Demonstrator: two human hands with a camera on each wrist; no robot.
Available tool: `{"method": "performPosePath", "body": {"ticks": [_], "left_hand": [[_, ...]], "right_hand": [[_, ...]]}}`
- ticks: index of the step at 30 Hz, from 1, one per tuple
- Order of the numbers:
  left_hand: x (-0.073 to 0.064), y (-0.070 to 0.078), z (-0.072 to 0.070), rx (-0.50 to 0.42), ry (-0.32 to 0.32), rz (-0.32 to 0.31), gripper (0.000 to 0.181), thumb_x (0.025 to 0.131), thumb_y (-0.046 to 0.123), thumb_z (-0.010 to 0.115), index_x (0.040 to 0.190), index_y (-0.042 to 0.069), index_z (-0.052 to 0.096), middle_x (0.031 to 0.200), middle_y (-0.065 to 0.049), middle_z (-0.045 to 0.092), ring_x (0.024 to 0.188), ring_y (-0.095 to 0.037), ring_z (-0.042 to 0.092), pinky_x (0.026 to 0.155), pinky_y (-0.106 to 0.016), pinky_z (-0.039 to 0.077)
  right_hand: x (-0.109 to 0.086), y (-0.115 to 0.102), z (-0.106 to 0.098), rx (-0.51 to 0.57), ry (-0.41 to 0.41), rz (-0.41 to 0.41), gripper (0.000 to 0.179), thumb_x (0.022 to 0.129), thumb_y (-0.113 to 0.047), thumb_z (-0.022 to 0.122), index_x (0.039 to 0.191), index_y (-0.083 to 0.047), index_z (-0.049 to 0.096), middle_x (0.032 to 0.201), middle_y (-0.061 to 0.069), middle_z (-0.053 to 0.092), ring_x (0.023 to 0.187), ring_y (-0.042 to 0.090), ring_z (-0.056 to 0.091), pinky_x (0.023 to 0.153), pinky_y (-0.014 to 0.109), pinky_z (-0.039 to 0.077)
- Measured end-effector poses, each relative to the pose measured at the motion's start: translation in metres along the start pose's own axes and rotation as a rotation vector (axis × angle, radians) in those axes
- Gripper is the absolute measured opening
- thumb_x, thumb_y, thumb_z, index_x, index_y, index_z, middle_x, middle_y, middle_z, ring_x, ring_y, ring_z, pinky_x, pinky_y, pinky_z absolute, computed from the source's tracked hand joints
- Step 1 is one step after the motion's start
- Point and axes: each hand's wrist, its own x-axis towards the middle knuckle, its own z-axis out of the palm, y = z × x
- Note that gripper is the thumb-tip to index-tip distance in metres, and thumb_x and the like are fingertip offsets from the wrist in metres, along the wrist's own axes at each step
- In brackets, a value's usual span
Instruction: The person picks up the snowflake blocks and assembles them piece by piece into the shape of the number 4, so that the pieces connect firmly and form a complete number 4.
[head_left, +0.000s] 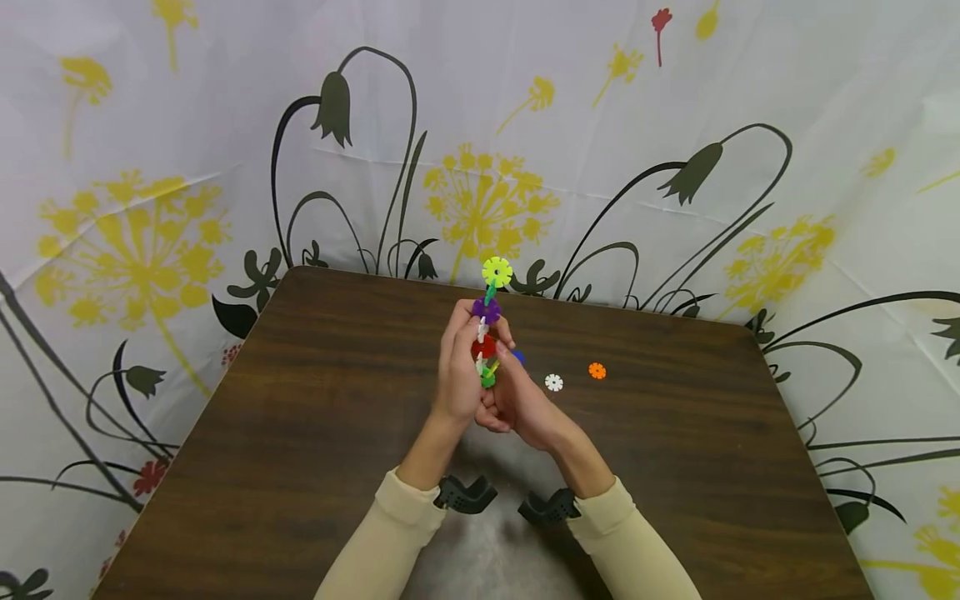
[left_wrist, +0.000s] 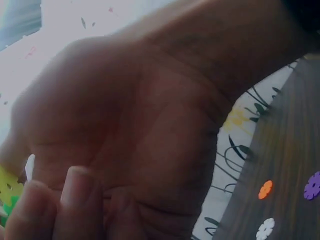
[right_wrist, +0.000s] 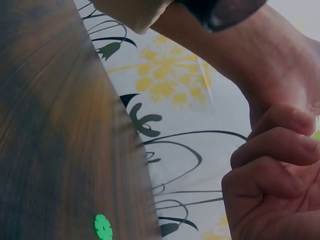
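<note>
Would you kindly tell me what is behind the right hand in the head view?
Part of a blue disc shows past the right hand; the hand covers the rest, and anything else directly behind it.

Two hands (head_left: 457,375) (head_left: 531,408), one disc chain (head_left: 487,311), four-plus loose discs (head_left: 597,371).

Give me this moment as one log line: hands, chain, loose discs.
left hand: holds chain | right hand: at chain's lower end | on table: white disc, orange disc
</note>
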Motion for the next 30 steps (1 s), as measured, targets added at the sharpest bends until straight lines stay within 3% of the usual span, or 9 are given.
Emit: {"method": "performPosePath", "body": {"ticks": [2,8,13,16,20,23,26,28,30], "left_hand": [[0.002,-0.001,0.002,0.017,-0.001,0.013,0.026,0.110,0.019,0.027,0.108,0.005,0.048,0.088,-0.004,0.059,0.082,-0.019,0.060,0.078,-0.026,0.051],[0.006,-0.004,0.005,0.030,0.039,0.053,0.026,0.109,0.019,0.026,0.109,0.003,0.048,0.085,-0.004,0.057,0.075,-0.022,0.061,0.072,-0.026,0.051],[0.008,-0.004,0.005,-0.028,0.052,0.023,0.024,0.110,0.021,0.027,0.109,0.012,0.050,0.085,-0.002,0.058,0.076,-0.019,0.064,0.074,-0.026,0.052],[0.010,-0.006,0.003,-0.077,0.018,0.016,0.025,0.110,0.023,0.027,0.112,0.013,0.049,0.088,-0.001,0.062,0.082,-0.016,0.067,0.081,-0.028,0.052],[0.013,-0.008,-0.006,-0.064,-0.080,0.033,0.020,0.110,0.019,0.036,0.126,0.012,0.046,0.102,-0.006,0.068,0.098,-0.018,0.071,0.098,-0.029,0.053],[0.014,-0.006,-0.017,0.020,-0.188,0.039,0.032,0.108,0.008,0.046,0.140,0.008,0.038,0.121,-0.017,0.068,0.115,-0.022,0.069,0.109,-0.030,0.052],[0.015,-0.001,-0.029,0.156,-0.285,0.010,0.056,0.105,0.001,0.059,0.154,0.007,0.032,0.142,-0.021,0.062,0.131,-0.026,0.063,0.115,-0.036,0.050],[0.016,0.003,-0.037,0.262,-0.333,-0.028,0.064,0.104,0.003,0.065,0.160,0.011,0.035,0.149,-0.016,0.060,0.138,-0.026,0.059,0.116,-0.042,0.049],[0.017,0.005,-0.043,0.364,-0.358,-0.067,0.060,0.103,0.009,0.071,0.158,0.013,0.045,0.151,-0.009,0.061,0.141,-0.025,0.058,0.118,-0.049,0.047]], "right_hand": [[0.000,-0.001,0.001,-0.028,0.015,-0.019,0.079,0.107,-0.075,0.007,0.102,-0.007,0.048,0.057,-0.005,0.039,0.048,0.013,0.029,0.048,0.026,0.021],[0.003,-0.004,0.004,-0.107,0.057,-0.052,0.081,0.108,-0.069,0.004,0.075,-0.004,0.039,0.057,-0.008,0.033,0.051,0.010,0.024,0.049,0.023,0.020],[0.005,-0.004,0.004,-0.092,0.079,-0.062,0.079,0.107,-0.072,0.004,0.083,-0.006,0.041,0.057,-0.008,0.031,0.050,0.009,0.023,0.048,0.022,0.019],[0.006,-0.005,0.001,-0.039,0.088,-0.043,0.078,0.106,-0.075,0.004,0.089,-0.008,0.041,0.059,-0.007,0.032,0.051,0.007,0.026,0.049,0.023,0.019],[0.007,-0.009,-0.007,-0.004,0.116,-0.036,0.077,0.106,-0.075,0.004,0.089,-0.009,0.039,0.060,-0.004,0.033,0.052,0.007,0.028,0.050,0.026,0.017],[0.005,-0.015,-0.017,-0.044,0.149,-0.047,0.078,0.107,-0.074,0.006,0.094,-0.008,0.046,0.060,-0.003,0.034,0.053,0.010,0.027,0.050,0.026,0.017],[0.002,-0.022,-0.026,-0.100,0.167,-0.062,0.076,0.107,-0.074,0.010,0.131,-0.016,0.054,0.061,-0.001,0.034,0.053,0.013,0.027,0.050,0.027,0.019],[0.001,-0.026,-0.030,-0.134,0.166,-0.075,0.073,0.108,-0.074,0.011,0.148,-0.022,0.043,0.062,-0.001,0.035,0.053,0.014,0.027,0.050,0.027,0.020],[0.001,-0.030,-0.033,-0.166,0.154,-0.074,0.075,0.108,-0.074,0.010,0.146,-0.018,0.043,0.062,-0.001,0.034,0.054,0.015,0.028,0.051,0.028,0.020]]}}
